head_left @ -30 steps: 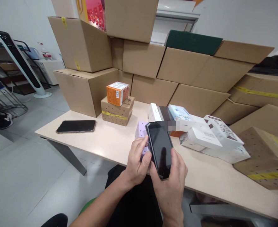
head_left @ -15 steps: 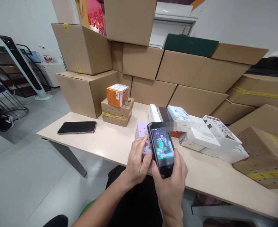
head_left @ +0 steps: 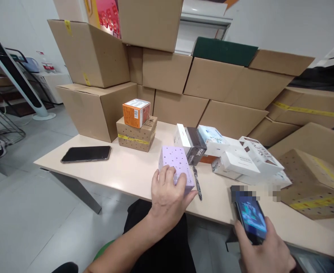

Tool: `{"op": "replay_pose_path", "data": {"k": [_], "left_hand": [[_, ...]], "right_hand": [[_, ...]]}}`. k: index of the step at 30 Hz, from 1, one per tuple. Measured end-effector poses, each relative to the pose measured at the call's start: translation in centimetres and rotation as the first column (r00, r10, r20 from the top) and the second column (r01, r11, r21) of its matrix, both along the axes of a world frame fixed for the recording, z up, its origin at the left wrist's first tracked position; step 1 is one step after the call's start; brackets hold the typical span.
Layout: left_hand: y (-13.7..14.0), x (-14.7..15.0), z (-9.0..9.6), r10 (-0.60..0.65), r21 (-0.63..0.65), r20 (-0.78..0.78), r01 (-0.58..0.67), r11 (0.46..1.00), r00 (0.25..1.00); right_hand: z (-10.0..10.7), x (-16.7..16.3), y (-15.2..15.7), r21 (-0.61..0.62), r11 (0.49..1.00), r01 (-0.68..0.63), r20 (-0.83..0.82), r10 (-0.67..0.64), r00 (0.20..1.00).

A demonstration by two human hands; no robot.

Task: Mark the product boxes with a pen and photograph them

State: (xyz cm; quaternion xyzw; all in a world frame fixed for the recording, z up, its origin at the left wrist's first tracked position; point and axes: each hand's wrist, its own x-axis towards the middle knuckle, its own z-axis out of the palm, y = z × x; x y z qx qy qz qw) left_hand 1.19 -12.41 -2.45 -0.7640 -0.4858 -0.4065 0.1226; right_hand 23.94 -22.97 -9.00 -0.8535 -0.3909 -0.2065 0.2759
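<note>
A purple box (head_left: pixel 176 157) with small dark dots lies near the table's front edge. My left hand (head_left: pixel 168 193) grips its near end, fingers bent over the top and thumb along the right corner. To the right, my right hand (head_left: pixel 265 242) is closed around a thick black smartphone (head_left: pixel 249 216) with a lit screen, held over the front edge of the table. A dark pen (head_left: pixel 197 184) lies just right of the purple box. Behind it stand a slim white box (head_left: pixel 182 138) and a dark box (head_left: pixel 195 146) marked 20%.
Another phone (head_left: pixel 86 153), screen dark, lies at the table's left. An orange box (head_left: pixel 136 113) sits on a small taped carton (head_left: pixel 137 135). Several white boxes (head_left: pixel 238 163) are piled on the right. Large cartons (head_left: pixel 164 72) wall off the back; a taped carton (head_left: pixel 314 182) stands far right.
My right hand has carried the smartphone off to the right. My left hand has come away from it onto the purple box. The pen and dark box now show fully.
</note>
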Motion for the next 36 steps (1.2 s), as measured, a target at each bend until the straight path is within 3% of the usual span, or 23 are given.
{"op": "replay_pose_path", "data": {"k": [3, 6, 13, 17, 23, 26, 28, 30, 32, 34, 36], "left_hand": [[0.0, 0.5, 0.0, 0.036, -0.004, -0.046, -0.036, 0.999, 0.998], [0.8, 0.1, -0.3, 0.034, 0.009, -0.034, -0.034, 0.999, 0.999], [5.9, -3.8, 0.3, -0.092, -0.018, -0.096, 0.091, 0.996, 0.991], [9.0, -5.0, 0.7, -0.125, -0.080, -0.163, 0.113, 0.990, 0.979], [12.8, -5.0, 0.5, -0.067, -0.078, -0.199, 0.053, 0.996, 0.978], [13.2, -4.2, 0.6, 0.020, -0.038, -0.160, -0.026, 0.999, 0.987], [12.9, -3.0, 0.7, 0.014, 0.003, -0.127, -0.014, 1.000, 0.992], [12.5, -1.1, 0.6, -0.099, -0.004, -0.141, 0.099, 0.995, 0.985], [12.4, 1.0, 0.3, -0.208, -0.091, -0.179, 0.195, 0.977, 0.961], [12.9, 2.8, 0.0, -0.251, -0.209, -0.204, 0.209, 0.955, 0.946], [13.5, 3.9, -0.2, -0.294, -0.311, -0.203, 0.223, 0.924, 0.934]], "right_hand": [[-0.7, 1.3, 0.0, -0.078, 0.994, 0.080, -0.002, -0.081, 0.997], [-1.0, 1.7, 0.6, -0.090, 0.993, 0.081, -0.011, -0.082, 0.997], [-1.2, 0.8, 2.1, -0.005, 0.988, 0.157, -0.060, -0.157, 0.986], [-1.1, 0.9, 3.1, 0.090, 0.990, 0.106, -0.060, -0.101, 0.993], [-1.2, 1.5, 4.2, 0.139, 0.989, 0.048, -0.051, -0.041, 0.998], [-1.5, 1.9, 4.2, 0.148, 0.988, 0.047, -0.013, -0.045, 0.999], [-1.5, 1.8, 4.2, 0.177, 0.983, 0.055, 0.029, -0.061, 0.998], [-1.3, 0.9, 4.4, 0.242, 0.970, -0.004, 0.044, -0.007, 0.999], [-1.0, -0.7, 5.0, 0.340, 0.929, -0.149, -0.005, 0.161, 0.987], [-0.8, -2.5, 5.8, 0.431, 0.855, -0.289, -0.093, 0.360, 0.928], [-0.8, -4.0, 6.7, 0.465, 0.811, -0.354, -0.123, 0.455, 0.882]]}}
